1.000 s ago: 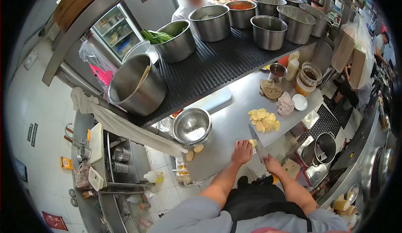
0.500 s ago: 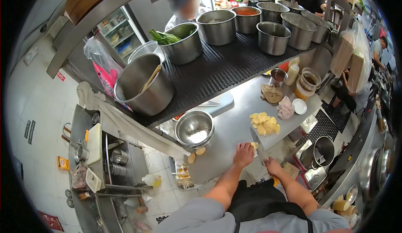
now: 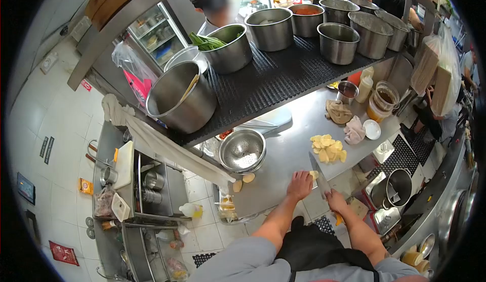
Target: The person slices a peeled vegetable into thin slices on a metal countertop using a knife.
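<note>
My right hand [image 3: 335, 201] grips a large kitchen knife [image 3: 319, 173] with a yellow-orange handle. Its blade points away from me over the steel counter. My left hand [image 3: 300, 184] is curled over a peeled potato piece [image 3: 314, 174] beside the blade, with its fingers partly hiding the piece. Just beyond the knife tip lies a loose pile of cut potato pieces [image 3: 329, 149]. To the left, near the counter's front, rest two more pale potatoes [image 3: 243, 181] close to a steel colander [image 3: 242, 151].
Several steel pots [image 3: 182, 97] line the raised black-matted shelf [image 3: 273, 77] ahead. At the counter's right are cloths [image 3: 338, 111], a squeeze bottle [image 3: 365, 88], jars [image 3: 383, 99] and a small white dish [image 3: 372, 129]. A person [image 3: 215, 11] stands behind the shelf.
The whole scene has shifted slightly to the right as the head turned. Both hands keep their hold, and the knife stays beside the potato piece.
</note>
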